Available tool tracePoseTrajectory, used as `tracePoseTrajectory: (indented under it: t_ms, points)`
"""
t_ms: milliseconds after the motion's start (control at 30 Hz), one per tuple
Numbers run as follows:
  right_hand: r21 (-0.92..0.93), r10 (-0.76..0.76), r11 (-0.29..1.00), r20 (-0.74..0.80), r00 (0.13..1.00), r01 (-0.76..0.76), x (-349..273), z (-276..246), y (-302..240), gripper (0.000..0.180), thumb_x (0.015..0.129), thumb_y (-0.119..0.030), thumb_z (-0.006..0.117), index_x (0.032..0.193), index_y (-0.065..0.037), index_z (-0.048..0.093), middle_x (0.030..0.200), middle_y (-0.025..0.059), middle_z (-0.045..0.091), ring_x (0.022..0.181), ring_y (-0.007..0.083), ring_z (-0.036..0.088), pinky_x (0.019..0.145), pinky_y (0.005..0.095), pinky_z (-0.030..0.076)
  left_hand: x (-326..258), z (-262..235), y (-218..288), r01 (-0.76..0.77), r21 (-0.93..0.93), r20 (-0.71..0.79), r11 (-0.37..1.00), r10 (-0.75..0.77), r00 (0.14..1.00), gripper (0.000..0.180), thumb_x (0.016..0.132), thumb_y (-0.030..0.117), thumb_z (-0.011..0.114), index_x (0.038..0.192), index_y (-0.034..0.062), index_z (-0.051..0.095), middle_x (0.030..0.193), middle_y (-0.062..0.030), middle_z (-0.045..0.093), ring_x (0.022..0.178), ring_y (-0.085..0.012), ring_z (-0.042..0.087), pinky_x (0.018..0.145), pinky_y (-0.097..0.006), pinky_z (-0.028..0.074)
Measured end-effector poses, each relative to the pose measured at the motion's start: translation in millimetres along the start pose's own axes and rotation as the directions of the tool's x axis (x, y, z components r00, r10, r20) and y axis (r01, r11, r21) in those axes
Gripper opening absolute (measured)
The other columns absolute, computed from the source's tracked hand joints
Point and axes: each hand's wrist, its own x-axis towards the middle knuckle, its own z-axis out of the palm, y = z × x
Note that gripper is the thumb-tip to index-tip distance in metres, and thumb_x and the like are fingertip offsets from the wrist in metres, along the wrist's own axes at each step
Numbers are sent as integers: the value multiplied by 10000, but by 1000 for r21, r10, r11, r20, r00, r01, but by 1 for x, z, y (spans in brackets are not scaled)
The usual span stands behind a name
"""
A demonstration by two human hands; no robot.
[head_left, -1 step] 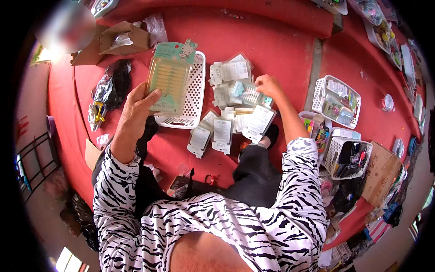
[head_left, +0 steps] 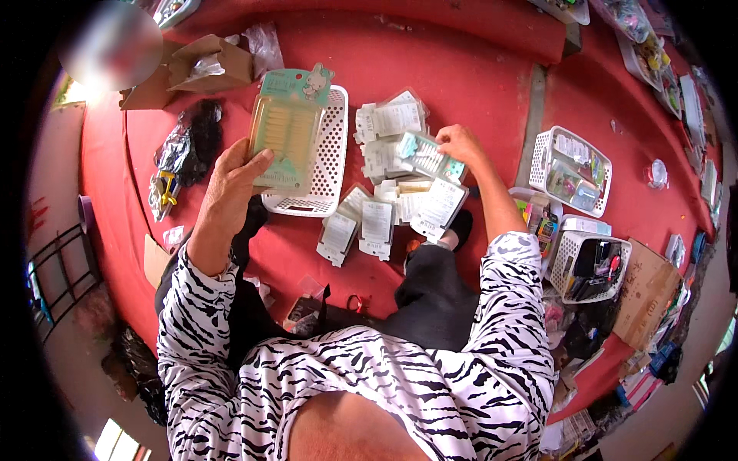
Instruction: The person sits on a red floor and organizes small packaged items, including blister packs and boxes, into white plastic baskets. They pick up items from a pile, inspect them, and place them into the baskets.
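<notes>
Gripping | left hand (head_left: 235, 173) on green pack (head_left: 284, 138), over edge of basket (head_left: 330, 146) | right hand (head_left: 460, 143) on blue pack (head_left: 421, 158) | bare red cloth (head_left: 470, 86) beyond

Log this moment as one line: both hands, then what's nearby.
left hand: holds large green pack | right hand: holds small blue pack | nearby: white basket, spread-out pale packs

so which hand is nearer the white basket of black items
Right: the right hand is ahead and left of that basket; the left hand is much farther left, holding a green-topped package.
</notes>
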Motion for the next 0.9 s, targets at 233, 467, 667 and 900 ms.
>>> tracePoseTrajectory:
  t_ms: [233, 467, 667, 900]
  points:
    - [486, -68, 867, -112, 991, 114, -11, -54, 14, 160, 720, -134, 630, 829, -16, 620, 713, 34, 632, 684, 121, 587, 600, 282, 449, 0, 12, 5, -20, -66, 54, 998, 23, 998, 328, 847, 216, 539, 1061, -32, 531, 928, -48, 591, 836, -136, 570, 738, -286, 462]
    - [538, -488, 791, 265, 832, 292, -33, -72, -104, 218, 765, -180, 622, 889, -3, 648, 783, 16, 624, 718, 86, 540, 676, 246, 435, 2, 23, -5, 77, -120, 198, 990, -52, 979, 342, 848, 223, 553, 1066, -40, 543, 964, -63, 601, 840, -136, 570, 796, -250, 411]
    - [829, -514, 556, 288, 808, 59, -44, -70, -158, 207, 780, -162, 604, 932, -27, 637, 858, 38, 639, 765, 93, 564, 716, 270, 444, 6, 34, -24, 225, -228, 435, 947, -107, 894, 335, 844, 191, 565, 1095, -28, 527, 1013, -66, 599, 906, -145, 581, 825, -286, 451]
    - [991, -573, -130, -110, 812, 43, -56, -57, -147, 824, 801, -652, 362, 1347, -46, 249, 1265, 93, 449, 1123, 218, 465, 921, 420, 387, 14, 26, -36, 94, -600, 129, 794, -20, 991, 297, 845, 167, 570, 1096, 16, 519, 1006, -47, 593, 905, -157, 582, 808, -324, 479]
